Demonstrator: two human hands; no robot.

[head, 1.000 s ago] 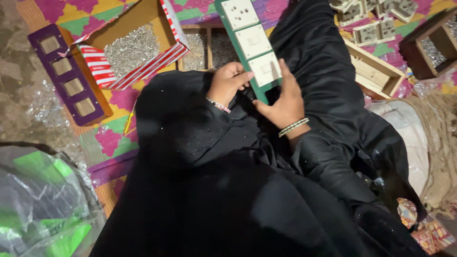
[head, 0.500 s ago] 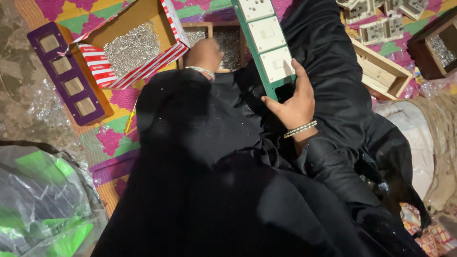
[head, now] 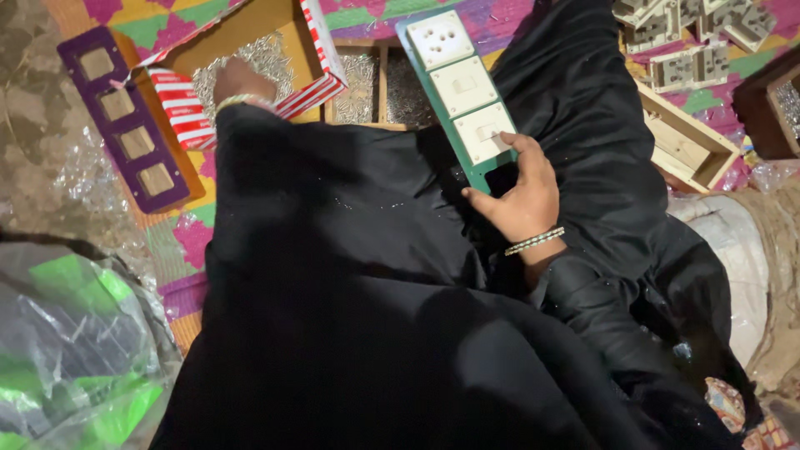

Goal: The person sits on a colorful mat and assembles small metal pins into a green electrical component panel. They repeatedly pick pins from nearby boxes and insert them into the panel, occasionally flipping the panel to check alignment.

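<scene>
- A green switch plate (head: 463, 100), fitted with one white socket and two white switches, is held at its near end by the right hand (head: 521, 200); the fingers are clamped on its edge, the thumb pressed on the lowest switch.
- The plate is propped over the black-robed lap, its far end lying over a wooden tray (head: 375, 79) of small silvery screws.
- The left hand (head: 237, 83) is reached into a red-and-white striped box (head: 321, 58) of screws at the mat's far left; whether its fingers are together or apart cannot be told.
- A purple plate (head: 125, 117) with empty cut-outs is seen beside that box.
- White switch parts (head: 692, 33) are piled at the far right corner of the patterned mat (head: 367, 17).
</scene>
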